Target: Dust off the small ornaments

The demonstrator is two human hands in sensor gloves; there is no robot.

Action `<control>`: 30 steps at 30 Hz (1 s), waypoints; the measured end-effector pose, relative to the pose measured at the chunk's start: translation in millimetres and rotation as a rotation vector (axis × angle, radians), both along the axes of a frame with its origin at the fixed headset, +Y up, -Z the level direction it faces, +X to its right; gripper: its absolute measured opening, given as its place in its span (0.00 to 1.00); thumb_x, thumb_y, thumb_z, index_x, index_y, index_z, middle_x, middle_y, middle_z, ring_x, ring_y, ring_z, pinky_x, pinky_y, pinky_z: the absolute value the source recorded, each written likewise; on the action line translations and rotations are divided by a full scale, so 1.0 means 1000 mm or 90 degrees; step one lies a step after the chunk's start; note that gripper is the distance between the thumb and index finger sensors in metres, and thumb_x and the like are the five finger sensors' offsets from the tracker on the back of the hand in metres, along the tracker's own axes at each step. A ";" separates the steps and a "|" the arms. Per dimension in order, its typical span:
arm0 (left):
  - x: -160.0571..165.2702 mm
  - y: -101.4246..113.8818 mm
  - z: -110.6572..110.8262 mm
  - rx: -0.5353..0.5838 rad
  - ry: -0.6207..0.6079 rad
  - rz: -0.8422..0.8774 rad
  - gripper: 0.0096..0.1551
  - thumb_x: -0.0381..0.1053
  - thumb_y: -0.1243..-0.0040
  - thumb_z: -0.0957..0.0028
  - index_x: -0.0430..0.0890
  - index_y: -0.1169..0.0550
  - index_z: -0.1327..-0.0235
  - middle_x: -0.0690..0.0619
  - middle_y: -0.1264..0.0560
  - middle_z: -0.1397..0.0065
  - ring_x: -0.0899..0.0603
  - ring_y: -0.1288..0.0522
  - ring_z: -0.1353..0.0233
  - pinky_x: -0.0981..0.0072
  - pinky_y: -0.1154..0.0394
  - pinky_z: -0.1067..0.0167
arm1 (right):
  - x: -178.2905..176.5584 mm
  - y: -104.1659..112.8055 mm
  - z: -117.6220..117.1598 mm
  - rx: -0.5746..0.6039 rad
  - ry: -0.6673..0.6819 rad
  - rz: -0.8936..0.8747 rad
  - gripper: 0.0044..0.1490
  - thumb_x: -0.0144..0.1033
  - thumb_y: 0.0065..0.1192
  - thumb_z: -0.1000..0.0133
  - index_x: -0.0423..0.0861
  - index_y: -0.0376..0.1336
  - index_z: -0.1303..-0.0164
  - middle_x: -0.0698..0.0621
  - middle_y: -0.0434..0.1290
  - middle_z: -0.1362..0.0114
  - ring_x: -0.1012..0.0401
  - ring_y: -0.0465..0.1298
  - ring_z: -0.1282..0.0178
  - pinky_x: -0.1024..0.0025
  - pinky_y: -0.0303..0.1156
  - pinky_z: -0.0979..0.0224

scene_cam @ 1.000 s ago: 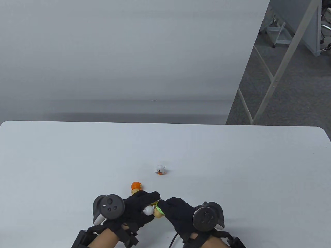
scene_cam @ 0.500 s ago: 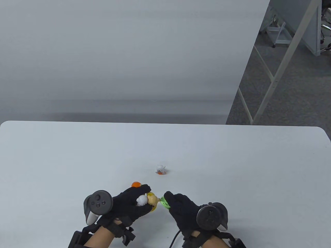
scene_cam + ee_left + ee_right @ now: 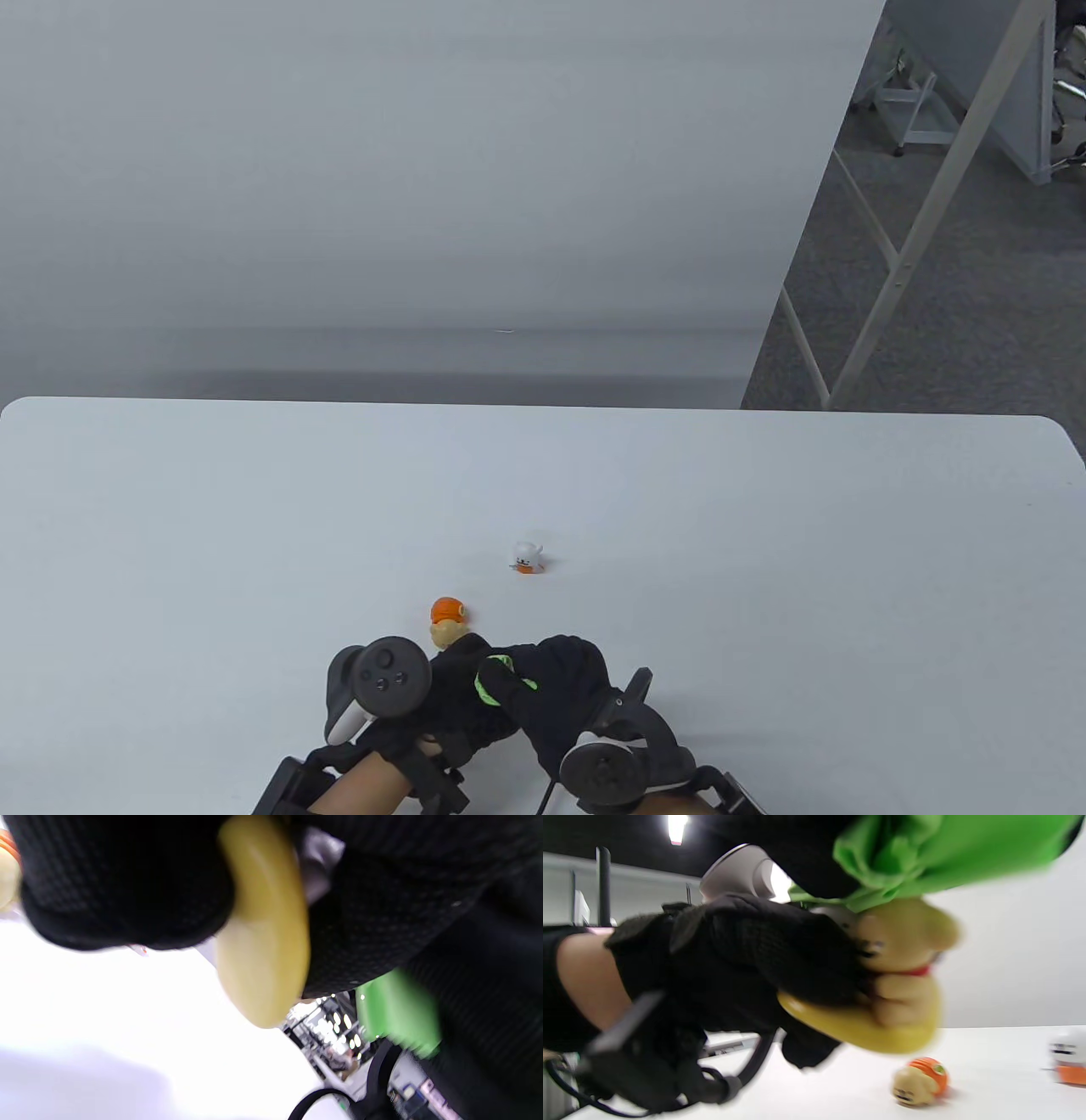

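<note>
Above the white counter point(image 3: 764, 526), left hand point(image 3: 462, 696) is gripping the yellow-based ornament point(image 3: 899, 984); right hand point(image 3: 556, 688) is pressing a green cloth point(image 3: 925, 853) onto it.

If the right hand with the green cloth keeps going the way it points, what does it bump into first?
Most likely the yellow-based figurine the left hand holds; the green cloth in the right hand already looks pressed on its head.

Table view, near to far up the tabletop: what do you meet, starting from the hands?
The left hand and right hand with the green cloth, then the orange-capped figure, then the white figure.
</note>
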State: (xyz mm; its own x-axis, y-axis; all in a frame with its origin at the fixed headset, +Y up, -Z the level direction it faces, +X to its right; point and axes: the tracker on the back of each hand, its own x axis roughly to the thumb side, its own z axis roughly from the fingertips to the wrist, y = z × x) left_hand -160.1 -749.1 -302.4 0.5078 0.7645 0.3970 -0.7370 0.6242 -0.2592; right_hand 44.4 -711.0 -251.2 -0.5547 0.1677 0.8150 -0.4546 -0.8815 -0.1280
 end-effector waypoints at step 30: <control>-0.020 -0.001 -0.009 -0.038 -0.044 0.243 0.36 0.51 0.12 0.56 0.45 0.17 0.34 0.37 0.26 0.35 0.40 0.11 0.55 0.47 0.09 0.63 | 0.037 -0.013 -0.027 -0.298 -0.063 -0.277 0.30 0.22 0.63 0.40 0.32 0.62 0.27 0.20 0.72 0.39 0.34 0.76 0.49 0.27 0.72 0.43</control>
State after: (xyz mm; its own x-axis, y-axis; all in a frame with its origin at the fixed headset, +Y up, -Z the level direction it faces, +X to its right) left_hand -179.6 -750.4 -311.8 0.1568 0.9161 0.3690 -0.8928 0.2913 -0.3437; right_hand 81.4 -723.8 -277.9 -0.4242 0.7200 0.5493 -0.7889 -0.5916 0.1662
